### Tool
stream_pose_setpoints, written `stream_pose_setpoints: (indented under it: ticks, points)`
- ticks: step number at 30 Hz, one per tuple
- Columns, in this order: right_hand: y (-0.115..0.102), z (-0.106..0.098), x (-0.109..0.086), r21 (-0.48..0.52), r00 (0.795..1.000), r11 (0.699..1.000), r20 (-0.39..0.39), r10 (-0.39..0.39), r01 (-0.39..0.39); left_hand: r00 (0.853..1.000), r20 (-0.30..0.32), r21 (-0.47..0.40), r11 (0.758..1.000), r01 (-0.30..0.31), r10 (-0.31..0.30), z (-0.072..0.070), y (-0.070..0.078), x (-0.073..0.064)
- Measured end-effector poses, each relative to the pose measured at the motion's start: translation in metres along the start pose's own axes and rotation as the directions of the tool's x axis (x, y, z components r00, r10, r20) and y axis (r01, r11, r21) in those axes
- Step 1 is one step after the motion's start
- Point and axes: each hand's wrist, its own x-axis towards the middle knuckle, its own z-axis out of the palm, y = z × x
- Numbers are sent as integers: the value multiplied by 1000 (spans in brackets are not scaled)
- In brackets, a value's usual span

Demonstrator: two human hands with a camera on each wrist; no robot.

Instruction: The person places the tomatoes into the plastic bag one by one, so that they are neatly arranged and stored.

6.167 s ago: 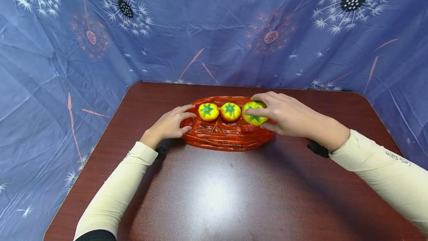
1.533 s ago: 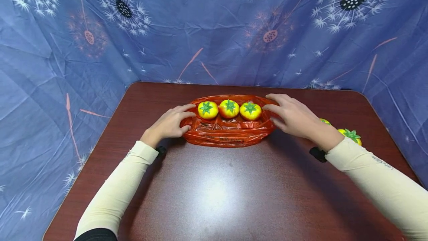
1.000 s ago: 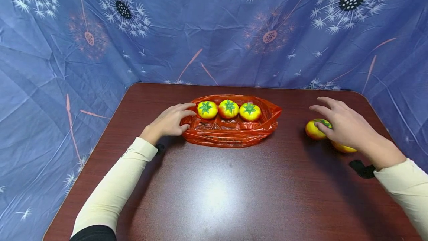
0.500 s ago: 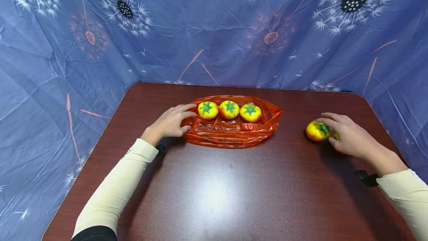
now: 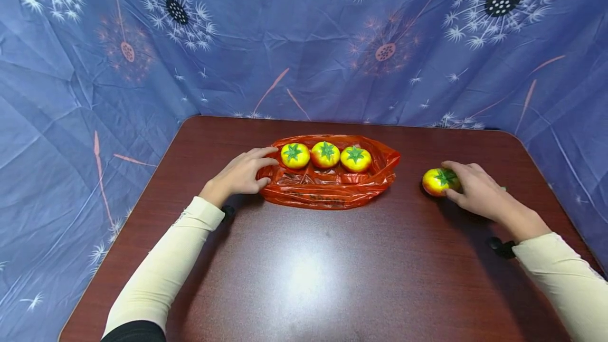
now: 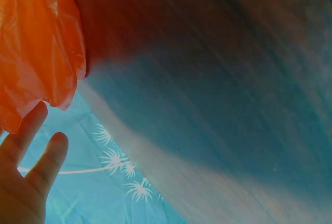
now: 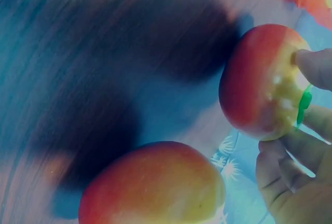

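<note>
My left hand (image 5: pixel 242 173) touches the left end of a red plastic bag (image 5: pixel 328 194), fingers spread at its rim. In the left wrist view two fingers show, one at the edge of the orange-looking bag (image 6: pixel 36 42). Three yellow-red tomatoes with green star-shaped tops, the middle tomato (image 5: pixel 325 155) among them, sit in a row in the opened bag. On the right, my right hand (image 5: pixel 482 191) pinches another tomato (image 5: pixel 434 182) between thumb and fingers. A further tomato (image 7: pixel 155 187) lies beside it in the right wrist view, mostly hidden under the hand in the head view.
The dark red-brown wooden table (image 5: pixel 304 257) carries a bright light reflection in front of the bag. A blue curtain (image 5: pixel 285 41) with dandelion prints hangs behind and around the table's far edge.
My right hand leaves a tomato in the bag, moves right to the tomatoes on the table and takes hold of one, which shifts slightly left. My left hand stays at the bag.
</note>
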Motion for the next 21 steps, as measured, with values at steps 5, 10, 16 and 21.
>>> stream_pose_setpoints:
  ticks: [5,10,16,21]
  points:
    - [-7,0,1,-12,1000,1000,19,1,-1,1000,-3,-5,1000,5,-5,1,-1,0]
    - [-9,1,1,-32,998,999,50,32,-31,1000,4,-1,1000,6,-6,0,-1,-1]
    - [-11,0,4,27,991,997,117,63,-66,1000,-5,-3,1000,0,0,-3,0,0]
    - [-10,-2,6,80,977,993,202,71,-89,1000,5,6,1000,1,-1,-3,0,0]
